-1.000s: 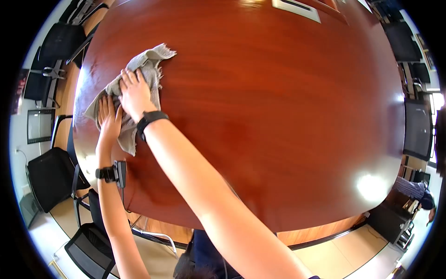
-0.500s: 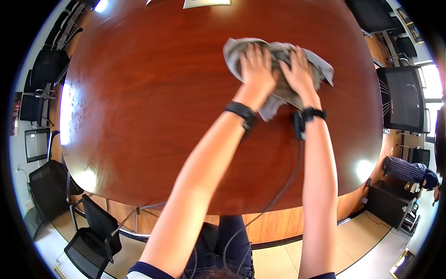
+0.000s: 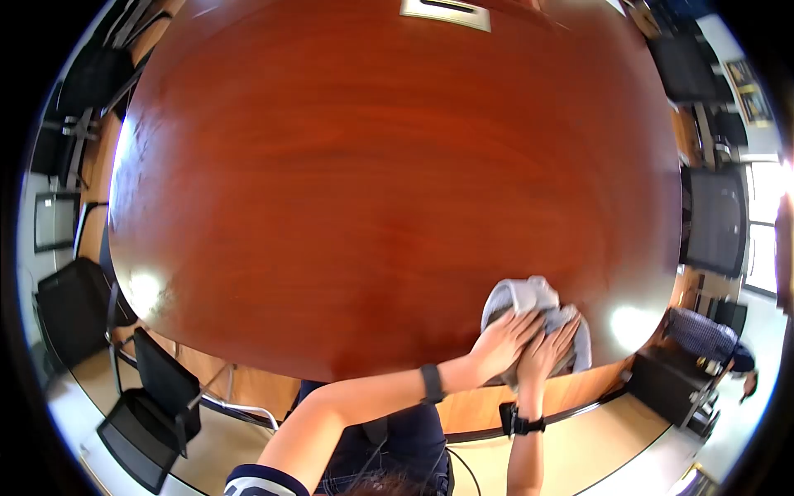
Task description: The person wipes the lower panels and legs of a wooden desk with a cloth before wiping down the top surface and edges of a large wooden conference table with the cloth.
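A: Where's the cloth?

B: The grey cloth (image 3: 519, 293) lies bunched at the near right of the glossy wooden conference table (image 3: 356, 190), reaching about the near edge. I can't tell whether a fold hangs over.

A: And the 2 hands?

B: The left hand (image 3: 499, 343) and right hand (image 3: 542, 350) lie flattened on top of it, side by side, fingers extended. I can't see whether any fingertip pinches the fabric.

A: So what could go wrong?

B: The cloth could slip off the near edge, since the palms seem to press rather than grip it. Its loose folds could also bunch further under uneven pressure.

A: Anything else?

B: The black wrist device (image 3: 521, 422) on the right arm sits just beyond the edge; a low forward push could knock it there. The slotted panel (image 3: 447, 14) at the far side is well apart, so little risk.
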The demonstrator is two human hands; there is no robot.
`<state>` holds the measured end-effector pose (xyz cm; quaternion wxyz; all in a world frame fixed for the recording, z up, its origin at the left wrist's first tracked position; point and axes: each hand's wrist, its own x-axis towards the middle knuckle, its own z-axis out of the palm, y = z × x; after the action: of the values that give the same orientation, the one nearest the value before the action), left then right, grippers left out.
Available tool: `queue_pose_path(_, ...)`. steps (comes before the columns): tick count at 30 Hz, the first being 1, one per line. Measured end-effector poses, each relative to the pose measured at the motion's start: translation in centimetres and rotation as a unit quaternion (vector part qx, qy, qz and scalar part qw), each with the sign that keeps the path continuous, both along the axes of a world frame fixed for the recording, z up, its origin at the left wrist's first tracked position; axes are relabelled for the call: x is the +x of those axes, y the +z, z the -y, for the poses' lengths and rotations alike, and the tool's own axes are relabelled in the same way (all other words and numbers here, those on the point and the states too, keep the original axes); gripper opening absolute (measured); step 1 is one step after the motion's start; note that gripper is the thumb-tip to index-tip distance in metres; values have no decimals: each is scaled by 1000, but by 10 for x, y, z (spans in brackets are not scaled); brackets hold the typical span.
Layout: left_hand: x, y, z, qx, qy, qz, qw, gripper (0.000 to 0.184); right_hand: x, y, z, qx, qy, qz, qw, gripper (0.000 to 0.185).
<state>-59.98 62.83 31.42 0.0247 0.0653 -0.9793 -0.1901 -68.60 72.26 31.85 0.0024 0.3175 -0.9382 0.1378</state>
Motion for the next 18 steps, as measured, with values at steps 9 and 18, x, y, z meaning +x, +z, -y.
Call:
queue_pose_path(9, 95, 14, 51, 6, 120, 15, 993, 62, 44, 24, 96, 95, 248, -23, 964, 71)
queue_pose_path(18, 217, 14, 313, -27, 382, -108, 917, 61, 141, 43, 448, 54, 510, 15, 858, 70)
